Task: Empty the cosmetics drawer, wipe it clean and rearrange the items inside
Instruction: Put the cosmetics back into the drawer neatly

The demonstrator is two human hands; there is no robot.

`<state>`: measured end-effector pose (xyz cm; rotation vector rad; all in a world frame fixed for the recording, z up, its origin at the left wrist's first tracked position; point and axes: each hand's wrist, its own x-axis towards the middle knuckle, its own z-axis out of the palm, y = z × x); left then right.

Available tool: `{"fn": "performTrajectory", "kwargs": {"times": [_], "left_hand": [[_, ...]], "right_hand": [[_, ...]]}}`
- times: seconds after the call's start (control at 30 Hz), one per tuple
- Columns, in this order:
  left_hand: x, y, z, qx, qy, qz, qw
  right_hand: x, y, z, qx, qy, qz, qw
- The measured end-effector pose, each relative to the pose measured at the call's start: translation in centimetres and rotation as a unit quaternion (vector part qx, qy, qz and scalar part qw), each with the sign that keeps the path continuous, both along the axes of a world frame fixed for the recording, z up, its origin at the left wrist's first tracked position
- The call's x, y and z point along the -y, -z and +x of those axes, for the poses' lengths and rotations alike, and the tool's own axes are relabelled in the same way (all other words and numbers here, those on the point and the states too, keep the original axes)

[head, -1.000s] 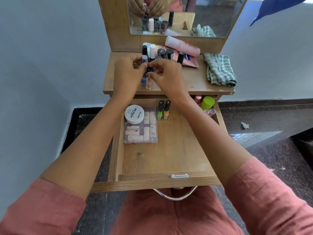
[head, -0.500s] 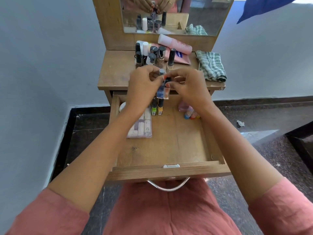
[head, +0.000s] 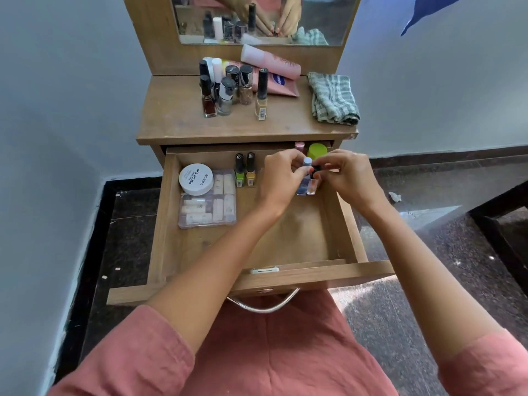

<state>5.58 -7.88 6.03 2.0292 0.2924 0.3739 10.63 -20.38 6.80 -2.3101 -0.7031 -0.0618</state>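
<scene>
- Head view: left hand (head: 278,181) and right hand (head: 347,178) pinch the caps of two small glass polish bottles (head: 307,186), fingers curled narrow, low over the right rear of the open wooden drawer (head: 285,241).
- Restocking appears under way: white round jar (head: 196,179), clear plastic case (head: 211,208) and green and yellow bottles (head: 244,172) lie inside.
- Outstanding: dark-capped bottles (head: 225,92) and pink tubes (head: 271,65) stand on top, near the green checked cloth (head: 333,98).

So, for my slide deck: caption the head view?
Left hand and right hand hold two small bottles in the open drawer.
</scene>
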Motion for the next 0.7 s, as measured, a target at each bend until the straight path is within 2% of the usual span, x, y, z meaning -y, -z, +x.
{"fn": "performTrajectory", "kwargs": {"times": [0.33, 0.7], "left_hand": [[2.4, 2.2, 1.1, -0.035, 0.005, 0.015, 0.999], [3.2, 2.5, 1.6, -0.059, -0.009, 0.065, 0.996]], "right_hand": [[2.0, 2.1, 0.2, 0.015, 0.016, -0.057, 0.998], [1.3, 3.0, 0.5, 0.082, 0.035, -0.150, 0.985]]}}
